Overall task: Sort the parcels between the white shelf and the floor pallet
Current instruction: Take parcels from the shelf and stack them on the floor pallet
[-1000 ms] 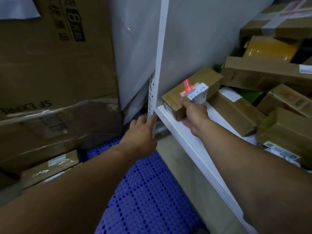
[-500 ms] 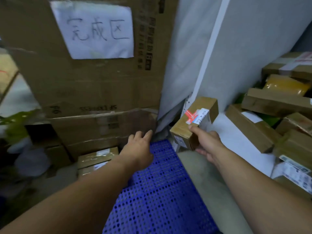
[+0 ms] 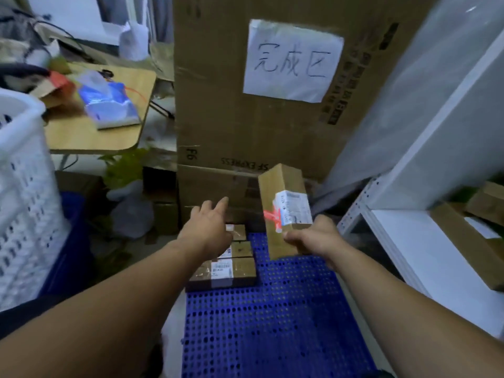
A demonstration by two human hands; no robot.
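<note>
My right hand [image 3: 313,238] grips a long brown cardboard parcel [image 3: 282,192] by its lower end; the parcel has a white label and red tape and stands almost upright over the blue perforated floor pallet [image 3: 272,323]. My left hand [image 3: 208,227] hovers with straight fingers above three small brown parcels [image 3: 231,270] lined up at the pallet's far left edge, holding nothing. The white shelf [image 3: 425,257] is at the right, with more brown parcels [image 3: 469,241] lying on it.
A tall cardboard box [image 3: 231,105] with a handwritten paper sign [image 3: 293,60] stands behind the pallet. A white perforated basket [image 3: 24,200] is at the left. Behind it, a wooden table [image 3: 90,132] holds clutter. A green plant [image 3: 125,165] sits on the floor.
My right hand has carried the parcel from the shelf edge leftwards over the pallet and tilted it upright. My view swung left, and my left hand moved over the small parcels.
</note>
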